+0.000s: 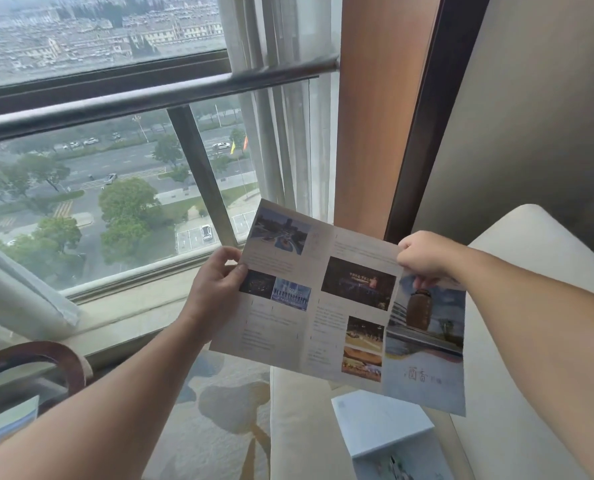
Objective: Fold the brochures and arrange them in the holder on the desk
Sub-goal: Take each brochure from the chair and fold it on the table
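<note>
An unfolded brochure (326,306) with photos and text is held up in the air in front of the window, spread almost flat. My left hand (215,289) pinches its left edge, thumb on the printed side. My right hand (427,258) grips the top edge near the right, where the rightmost panel with a tower picture hangs slightly bent behind the rest. Another light blue brochure (382,424), partly folded, lies below on the cream seat. No holder or desk is visible.
A cream sofa (517,341) fills the right and bottom. A large window (98,168) with a horizontal rail and sheer curtains is ahead. A dark round chair back (46,355) and some papers (8,420) sit at the lower left. Patterned carpet (219,410) lies below.
</note>
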A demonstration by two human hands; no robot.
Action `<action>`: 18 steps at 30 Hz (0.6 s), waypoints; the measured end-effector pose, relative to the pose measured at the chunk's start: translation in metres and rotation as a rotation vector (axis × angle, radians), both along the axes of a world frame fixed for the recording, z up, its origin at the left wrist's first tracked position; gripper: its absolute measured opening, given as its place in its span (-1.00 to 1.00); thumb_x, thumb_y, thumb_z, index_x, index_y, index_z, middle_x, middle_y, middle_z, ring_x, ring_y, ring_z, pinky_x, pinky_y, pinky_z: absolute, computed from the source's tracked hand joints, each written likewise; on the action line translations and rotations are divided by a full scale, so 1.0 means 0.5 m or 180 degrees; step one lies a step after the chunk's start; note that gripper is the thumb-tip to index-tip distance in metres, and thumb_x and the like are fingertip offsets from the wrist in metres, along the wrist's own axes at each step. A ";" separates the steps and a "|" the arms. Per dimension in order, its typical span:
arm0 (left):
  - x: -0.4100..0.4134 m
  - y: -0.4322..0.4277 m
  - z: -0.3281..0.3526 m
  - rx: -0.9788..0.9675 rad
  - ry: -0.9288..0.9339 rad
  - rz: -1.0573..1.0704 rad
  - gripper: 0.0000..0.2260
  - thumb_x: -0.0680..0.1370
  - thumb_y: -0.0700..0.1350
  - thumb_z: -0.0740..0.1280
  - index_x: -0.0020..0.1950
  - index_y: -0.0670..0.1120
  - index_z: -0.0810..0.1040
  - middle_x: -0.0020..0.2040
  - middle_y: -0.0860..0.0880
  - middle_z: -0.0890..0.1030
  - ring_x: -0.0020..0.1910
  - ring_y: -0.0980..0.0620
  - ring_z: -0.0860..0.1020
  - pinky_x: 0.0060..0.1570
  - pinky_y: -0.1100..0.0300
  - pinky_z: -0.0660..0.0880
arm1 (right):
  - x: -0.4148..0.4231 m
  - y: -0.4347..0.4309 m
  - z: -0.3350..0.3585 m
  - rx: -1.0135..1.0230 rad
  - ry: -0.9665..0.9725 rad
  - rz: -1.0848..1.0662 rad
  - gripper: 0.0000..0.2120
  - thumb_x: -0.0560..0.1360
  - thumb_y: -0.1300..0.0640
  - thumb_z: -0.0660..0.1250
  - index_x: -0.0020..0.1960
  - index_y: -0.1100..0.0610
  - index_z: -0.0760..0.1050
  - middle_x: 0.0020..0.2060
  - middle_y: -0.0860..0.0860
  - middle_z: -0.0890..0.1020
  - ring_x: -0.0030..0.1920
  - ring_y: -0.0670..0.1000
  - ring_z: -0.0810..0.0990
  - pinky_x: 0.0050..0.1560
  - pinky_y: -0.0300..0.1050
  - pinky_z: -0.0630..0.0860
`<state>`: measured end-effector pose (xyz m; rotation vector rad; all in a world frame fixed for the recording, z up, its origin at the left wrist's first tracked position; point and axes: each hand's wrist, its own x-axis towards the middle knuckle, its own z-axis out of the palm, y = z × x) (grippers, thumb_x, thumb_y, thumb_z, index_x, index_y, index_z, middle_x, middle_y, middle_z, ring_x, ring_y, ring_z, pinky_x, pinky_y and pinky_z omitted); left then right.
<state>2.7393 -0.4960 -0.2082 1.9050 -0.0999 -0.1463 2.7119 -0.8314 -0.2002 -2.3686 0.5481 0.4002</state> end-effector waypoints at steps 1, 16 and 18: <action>-0.001 0.001 0.001 0.0006 0.0000 -0.0013 -0.88 0.63 -0.16 0.24 -0.09 0.01 0.47 -0.20 0.00 0.71 -0.32 -0.01 0.66 -0.40 0.14 0.51 | -0.002 0.000 0.003 -0.0012 -0.0051 -0.0008 -0.78 0.45 0.30 0.10 -0.17 0.23 0.53 -0.27 0.19 0.60 -0.53 0.04 0.59 -0.47 -0.19 0.48; 0.015 0.005 -0.005 -0.0145 0.0083 0.0153 -0.91 0.63 -0.13 0.25 -0.08 -0.02 0.47 -0.17 -0.07 0.71 -0.26 -0.15 0.65 -0.23 -0.09 0.56 | -0.008 0.019 -0.020 -0.0101 -0.1000 -0.0424 -0.87 0.52 0.15 0.17 -0.08 0.09 0.50 -0.09 0.10 0.60 -0.19 0.11 0.55 -0.31 -0.12 0.40; 0.020 0.004 -0.008 -0.0204 0.0086 0.0244 -0.88 0.62 -0.12 0.26 -0.12 0.02 0.48 -0.14 -0.10 0.70 -0.21 -0.19 0.65 -0.18 -0.12 0.56 | -0.017 0.033 -0.038 -0.0340 -0.1309 -0.0632 -0.73 0.50 0.07 0.24 0.20 -0.02 0.45 0.17 0.02 0.51 -0.03 0.07 0.51 -0.20 -0.10 0.38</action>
